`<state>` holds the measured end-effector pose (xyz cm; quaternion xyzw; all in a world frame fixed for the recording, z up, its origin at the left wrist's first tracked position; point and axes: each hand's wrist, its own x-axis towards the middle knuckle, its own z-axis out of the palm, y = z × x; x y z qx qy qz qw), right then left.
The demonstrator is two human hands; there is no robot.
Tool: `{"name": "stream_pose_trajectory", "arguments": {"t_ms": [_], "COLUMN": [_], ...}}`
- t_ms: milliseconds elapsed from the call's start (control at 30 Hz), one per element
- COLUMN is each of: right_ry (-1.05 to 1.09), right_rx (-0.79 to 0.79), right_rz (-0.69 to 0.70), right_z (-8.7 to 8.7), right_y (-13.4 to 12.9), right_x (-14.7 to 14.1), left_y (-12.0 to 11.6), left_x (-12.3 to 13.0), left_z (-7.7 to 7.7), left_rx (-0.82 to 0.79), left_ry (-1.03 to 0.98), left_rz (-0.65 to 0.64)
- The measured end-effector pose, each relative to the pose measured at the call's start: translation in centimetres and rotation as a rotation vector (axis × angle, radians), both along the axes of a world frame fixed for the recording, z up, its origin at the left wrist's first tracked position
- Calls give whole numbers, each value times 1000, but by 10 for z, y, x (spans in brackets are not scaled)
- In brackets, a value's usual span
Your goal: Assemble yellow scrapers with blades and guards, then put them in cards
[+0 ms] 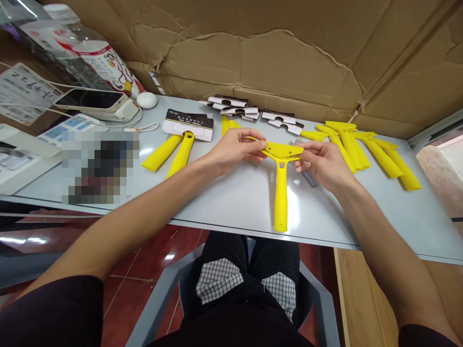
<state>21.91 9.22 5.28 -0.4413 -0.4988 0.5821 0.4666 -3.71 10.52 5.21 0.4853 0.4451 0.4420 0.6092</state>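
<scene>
A yellow scraper [281,193] hangs handle-down over the front of the table, its wide flat head held level. My left hand [240,150] pinches the head's left end between thumb and fingers. The right end is gripped by my right hand [323,161], also closed. Behind my left hand, part of a yellow plastic head [229,124] shows on the table. Beneath my right hand lies a small clear-and-metal object [308,178], mostly hidden. Several yellow scraper handles [349,142] lie side by side to the right of my right hand.
Two yellow scrapers [186,152] with a black-and-white card [188,125] lie left. Folded cards [238,107] lie along the back by a cardboard wall [253,53]. A phone [92,100], white mouse-like object [146,100], power strip [77,129] and bottle [104,60] crowd the left.
</scene>
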Motion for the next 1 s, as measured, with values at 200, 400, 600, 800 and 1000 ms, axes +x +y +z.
{"name": "stream_pose_trajectory", "arguments": {"t_ms": [200, 400, 600, 800, 1000], "right_ry": [-3, 1, 2, 6, 25], "right_rx": [2, -25, -40, -50, -64], "right_rz": [17, 11, 11, 23, 33], "right_z": [2, 3, 3, 3, 3], "right_y": [0, -1, 0, -1, -1], "right_x": [-1, -1, 0, -1, -1], "left_y": [0, -1, 0, 2, 1], "left_x": [-1, -1, -1, -3, -4], "left_z": [0, 6, 5, -2, 0], "left_rx": [-18, 11, 22, 28, 14], "left_ry": [3, -4, -4, 4, 40], "left_rz": [13, 8, -7, 10, 12]}}
